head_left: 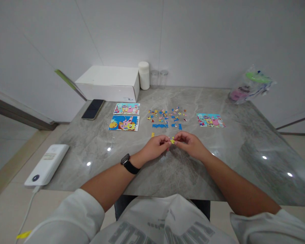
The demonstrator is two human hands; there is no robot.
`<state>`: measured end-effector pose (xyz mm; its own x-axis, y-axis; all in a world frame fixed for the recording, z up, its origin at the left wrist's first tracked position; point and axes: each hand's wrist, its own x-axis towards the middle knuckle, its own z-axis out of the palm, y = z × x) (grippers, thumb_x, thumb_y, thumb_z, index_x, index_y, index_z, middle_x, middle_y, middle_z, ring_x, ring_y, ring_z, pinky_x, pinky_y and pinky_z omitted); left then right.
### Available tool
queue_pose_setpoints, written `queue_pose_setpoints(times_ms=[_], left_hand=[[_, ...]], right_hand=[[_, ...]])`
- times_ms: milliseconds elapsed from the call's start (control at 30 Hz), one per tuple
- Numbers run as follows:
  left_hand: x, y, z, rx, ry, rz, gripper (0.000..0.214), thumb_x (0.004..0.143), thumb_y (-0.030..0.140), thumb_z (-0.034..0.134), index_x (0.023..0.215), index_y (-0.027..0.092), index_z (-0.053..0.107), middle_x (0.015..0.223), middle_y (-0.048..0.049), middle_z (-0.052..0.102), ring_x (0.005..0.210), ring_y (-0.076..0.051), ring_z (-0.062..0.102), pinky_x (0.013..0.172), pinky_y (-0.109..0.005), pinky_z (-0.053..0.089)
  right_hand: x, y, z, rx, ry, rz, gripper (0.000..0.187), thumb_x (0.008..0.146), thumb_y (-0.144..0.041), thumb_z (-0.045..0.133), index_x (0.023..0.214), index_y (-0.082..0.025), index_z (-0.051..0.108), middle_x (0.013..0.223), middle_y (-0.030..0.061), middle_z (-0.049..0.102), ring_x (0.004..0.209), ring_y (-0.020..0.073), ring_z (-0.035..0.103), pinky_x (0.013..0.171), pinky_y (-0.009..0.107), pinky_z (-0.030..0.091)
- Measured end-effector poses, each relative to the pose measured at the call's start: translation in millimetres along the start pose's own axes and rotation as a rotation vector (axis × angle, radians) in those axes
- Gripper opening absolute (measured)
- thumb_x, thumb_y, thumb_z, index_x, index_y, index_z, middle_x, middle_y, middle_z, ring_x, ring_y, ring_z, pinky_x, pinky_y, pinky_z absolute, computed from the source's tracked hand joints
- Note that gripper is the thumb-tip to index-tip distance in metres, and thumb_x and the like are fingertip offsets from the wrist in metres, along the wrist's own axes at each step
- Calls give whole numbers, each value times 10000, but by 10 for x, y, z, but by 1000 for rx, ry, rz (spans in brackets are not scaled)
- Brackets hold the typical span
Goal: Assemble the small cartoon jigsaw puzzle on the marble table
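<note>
Between the fingertips of both hands, just above the grey marble worktop [96, 142], sits a small puzzle piece [172, 139], mostly yellow with a touch of blue and red; its outline is too small to make out. The left hand [155, 147], with a black watch on its wrist, has its fingers pinched narrow on one side of the piece, and the right hand [189, 144] pinches the other side in the same way, so the two sets of fingers nearly touch. Just left of the left fingers lies one stray yellow piece [153, 134]. Beyond the fingers a scatter of loose pieces [167, 117] is spread out, with a few blue ones joined in a short strip. Farther right lies a picture card [210, 120]; to the left lie two more cartoon cards [125, 116], one above the other. Well past those stands a white cardboard box [109, 83], closed, so its contents are hidden. Beside it are a white jar [143, 75] and two clear jars [159, 77], whose contents I cannot tell. Off to the far right a clear plastic bag [250, 86] holds pink, green and blue things
</note>
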<state>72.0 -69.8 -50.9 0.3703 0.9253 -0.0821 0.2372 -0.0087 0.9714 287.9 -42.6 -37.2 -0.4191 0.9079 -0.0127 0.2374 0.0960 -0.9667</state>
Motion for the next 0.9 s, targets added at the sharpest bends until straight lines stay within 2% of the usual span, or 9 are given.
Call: queue_pose_setpoints(times_ms=[233, 467, 667, 900], left_hand=[[0, 18, 4, -82, -11, -93, 345, 937, 512, 626, 908, 169, 658, 717, 6, 661, 556, -91, 513, 533, -214, 406], [22, -16, 9, -142, 23, -152, 325, 913, 499, 647, 917, 173, 641, 704, 21, 646, 501, -75, 482, 469, -202, 373], [28, -12, 1, -168, 33, -135, 349, 906, 516, 660, 901, 167, 633, 699, 19, 653, 493, -73, 493, 471, -203, 375], [15, 15, 4, -148, 21, -101, 348, 919, 516, 647, 864, 173, 625, 698, 11, 662, 520, -82, 507, 514, -212, 402]], right_hand=[[16, 29, 19, 30, 10, 31, 345, 779, -515, 829, 905, -218, 707, 861, 29, 739, 798, 187, 667, 770, 334, 537], [18, 49, -13, -43, 68, 6, 259, 865, -465, 716, 932, -215, 698, 852, 19, 740, 793, 182, 658, 763, 319, 502], [-4, 32, 6, -181, 23, -24, 271, 905, -476, 675, 906, -207, 714, 802, 5, 711, 724, 166, 604, 691, 296, 462], [-5, 28, 21, -216, -19, -18, 299, 934, -486, 647, 827, -210, 688, 743, -2, 693, 665, 155, 576, 637, 280, 427]])
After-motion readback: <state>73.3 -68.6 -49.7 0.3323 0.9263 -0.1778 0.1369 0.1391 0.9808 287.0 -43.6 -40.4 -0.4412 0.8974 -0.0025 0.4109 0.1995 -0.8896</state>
